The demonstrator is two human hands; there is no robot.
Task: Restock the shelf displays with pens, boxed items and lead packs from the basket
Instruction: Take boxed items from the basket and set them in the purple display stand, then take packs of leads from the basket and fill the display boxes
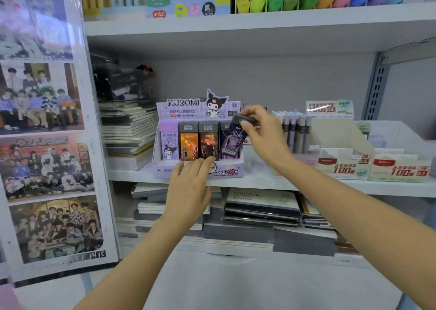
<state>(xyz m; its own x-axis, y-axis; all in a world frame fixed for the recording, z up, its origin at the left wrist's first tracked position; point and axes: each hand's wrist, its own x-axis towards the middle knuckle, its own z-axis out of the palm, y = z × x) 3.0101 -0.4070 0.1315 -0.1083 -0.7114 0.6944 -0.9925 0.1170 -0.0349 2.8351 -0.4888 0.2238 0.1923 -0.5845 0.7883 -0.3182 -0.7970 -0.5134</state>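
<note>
Your right hand (264, 132) pinches the dark cap end of the purple lead pack (232, 142) between the thumb and curled fingers. The pack is tilted, top leaning to the right, with its lower end at the rightmost slot of the Kuromi display box (181, 107). Whether that end touches the floor of the box cannot be told.

Your left hand (188, 187) lies palm down with the fingers straight and close together. The fingertips rest on the front lip of the display box and hold nothing.

The display box stands on the middle shelf (306, 185). Three packs stand upright in it, left of the held pack: a lilac Kuromi pack (169, 145), an orange pack (188, 144) and a dark orange pack (208, 142). A further pack behind the held one shows only its grey top.

To the right on the same shelf are a clear tray of slim tubes (295, 130) and two white display boxes (342, 166) marked 100. Stacked notebooks (259, 205) lie on the shelf below. A sheet of group photographs (42, 120) hangs at the left
</note>
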